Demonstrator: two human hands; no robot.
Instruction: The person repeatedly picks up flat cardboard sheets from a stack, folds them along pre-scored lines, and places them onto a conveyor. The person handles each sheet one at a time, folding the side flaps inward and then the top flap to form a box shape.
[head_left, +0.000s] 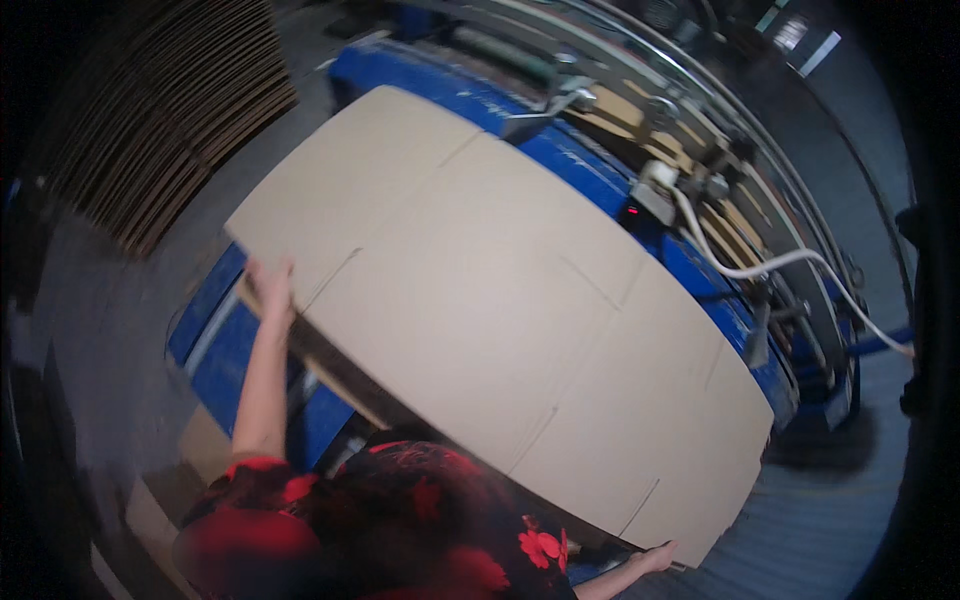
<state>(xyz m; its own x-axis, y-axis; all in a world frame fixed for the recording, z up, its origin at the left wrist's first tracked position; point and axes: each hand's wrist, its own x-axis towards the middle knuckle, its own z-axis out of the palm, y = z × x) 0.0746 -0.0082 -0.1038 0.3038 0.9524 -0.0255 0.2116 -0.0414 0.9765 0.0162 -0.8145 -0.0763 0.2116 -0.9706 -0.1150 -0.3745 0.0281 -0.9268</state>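
A large flat cardboard sheet (pixel 470 270) with slots and crease lines lies slantwise across the blue machine. My left hand (pixel 271 287) grips its near edge towards the left end, fingertips over the top; the hand is slightly blurred. At the near right end, my right hand (pixel 655 558) holds the same edge, its thumb side showing and the other fingers hidden beneath. Below the near edge is a darker band, and I cannot tell whether other sheets lie under the top one.
The blue machine (pixel 590 180) has metal brackets, rails and a white cable (pixel 745 270) along the far side. A tall stack of cardboard sheets (pixel 160 110) stands at the far left. More cardboard (pixel 155 520) lies near my left side, on the floor.
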